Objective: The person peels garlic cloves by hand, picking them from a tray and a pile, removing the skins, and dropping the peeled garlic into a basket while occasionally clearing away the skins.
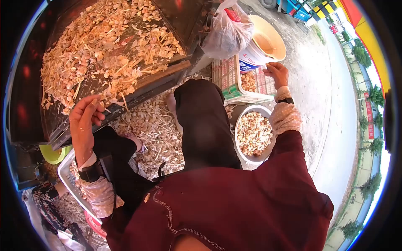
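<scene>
Upper left of the frame: dark sloped desk (176,16) covered with a pile of garlic cloves and dry husks (104,46). Left hand (83,121) sits at the desk's lower edge, left-centre of frame, fingers (94,109) curled closed, pinching what looks like a thin stalk or clove; too small to tell which. Wrist has a dark band, dotted sleeve below it. Right hand (277,73) is upper right of centre, fingers bent down over the rim of a plastic crate (228,79) that holds more cloves; can't tell if it grips anything, looks like it only rests on the edge. White bucket (257,54) stands just behind the crate, touching a tied plastic bag (228,31) at top centre. Round metal bowl (247,155) full of peeled cloves (253,133) sits right of centre, just below the right forearm and beside the person's dark trouser leg (203,125). Husk litter (157,134) covers the floor between the legs, centre frame. Metal tray (67,171) with more cloves is lower left, under the left forearm, next to a green bowl (52,154). Bottom of frame is filled by a maroon garment (234,209). Paved road (335,138) runs along the right edge.
</scene>
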